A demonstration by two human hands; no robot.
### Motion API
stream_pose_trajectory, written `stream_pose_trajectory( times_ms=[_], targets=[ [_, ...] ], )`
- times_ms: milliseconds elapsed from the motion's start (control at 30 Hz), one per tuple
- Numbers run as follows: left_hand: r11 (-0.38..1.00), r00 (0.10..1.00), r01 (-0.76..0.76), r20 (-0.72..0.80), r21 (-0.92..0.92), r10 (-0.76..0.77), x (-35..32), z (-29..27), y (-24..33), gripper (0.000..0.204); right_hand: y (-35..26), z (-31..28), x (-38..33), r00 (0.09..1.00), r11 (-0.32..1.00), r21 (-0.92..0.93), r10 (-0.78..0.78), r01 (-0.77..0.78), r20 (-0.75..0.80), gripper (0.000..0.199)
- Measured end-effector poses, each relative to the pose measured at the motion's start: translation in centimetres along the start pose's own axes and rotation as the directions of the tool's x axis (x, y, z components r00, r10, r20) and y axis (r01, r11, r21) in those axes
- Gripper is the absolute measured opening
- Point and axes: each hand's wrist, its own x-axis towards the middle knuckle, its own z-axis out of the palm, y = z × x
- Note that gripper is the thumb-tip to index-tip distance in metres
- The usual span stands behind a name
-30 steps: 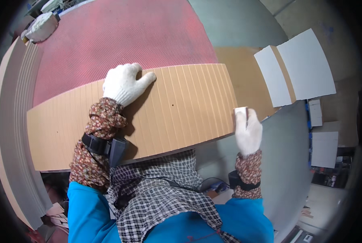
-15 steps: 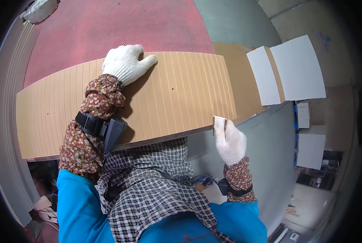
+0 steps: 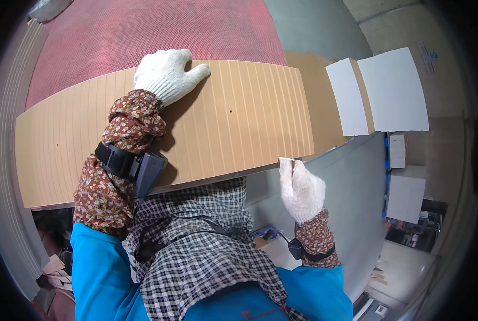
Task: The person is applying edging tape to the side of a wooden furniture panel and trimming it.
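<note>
A long tan board (image 3: pixel 249 107) with many shallow parallel grooves and two small holes lies across in front of me. My left hand (image 3: pixel 166 75), in a white knit glove, holds its far edge, fingers curled over it and thumb stretched along the top. Beside the near right corner, my gloved right hand (image 3: pixel 302 190) pinches a small folded piece of sandpaper (image 3: pixel 287 160), pale on one face and reddish brown on the other. The sandpaper is up against the board's near edge. The glove hides part of it.
Red textured matting (image 3: pixel 158 27) covers the surface beyond the board. White panels (image 3: pixel 394 91) lie at the right on a brown sheet (image 3: pixel 324 107). A stack of long pale strips (image 3: pixel 14 134) runs down the left side. Boxes and tools (image 3: pixel 415 230) sit lower right.
The right hand has slid slightly left along the near edge with the sandpaper. The left hand keeps its hold; the view has shifted a little.
</note>
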Motion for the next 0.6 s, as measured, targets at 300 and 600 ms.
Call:
stream_pose_trajectory(
  times_ms=[300,600],
  targets=[
    [0.999,0.997,0.042,0.069,-0.021,-0.040,1.6,0.8,0.2,0.058,0.4,1.1,5.7,1.000,1.000,-0.010,-0.017,0.017,0.021,0.019],
    [0.998,0.998,0.055,0.031,-0.040,-0.054,2.4,1.0,-0.8,0.054,-0.3,4.2,20.2,0.989,0.993,-0.012,-0.115,0.115,-0.088,0.033]
  ],
)
